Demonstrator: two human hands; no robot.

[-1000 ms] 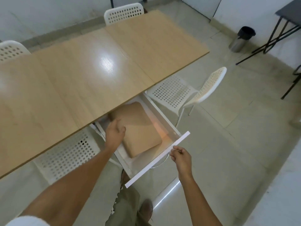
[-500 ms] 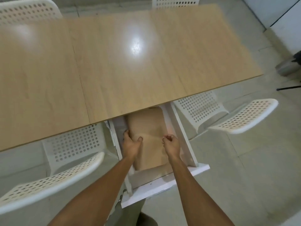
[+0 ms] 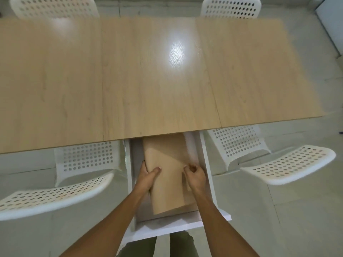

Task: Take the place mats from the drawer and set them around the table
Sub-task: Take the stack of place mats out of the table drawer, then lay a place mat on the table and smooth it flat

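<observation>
A white drawer (image 3: 207, 164) stands pulled out from under the near edge of the light wooden table (image 3: 148, 75). Inside lies a stack of tan place mats (image 3: 168, 175), its far end hidden under the tabletop. My left hand (image 3: 148, 175) grips the stack's left edge, thumb on top. My right hand (image 3: 194, 175) is closed on the stack's right edge. The near end of the stack looks raised a little off the drawer floor.
White perforated chairs stand to the left (image 3: 55, 193) and right (image 3: 289, 164) of the drawer, and two more chairs (image 3: 230, 8) at the table's far side. Pale tiled floor (image 3: 278, 219) lies around. My legs show below the drawer front.
My right hand left the drawer front and closed on the mats' right edge. Both hands now hold the stack, which has tilted up. The view swung to face the table squarely.
</observation>
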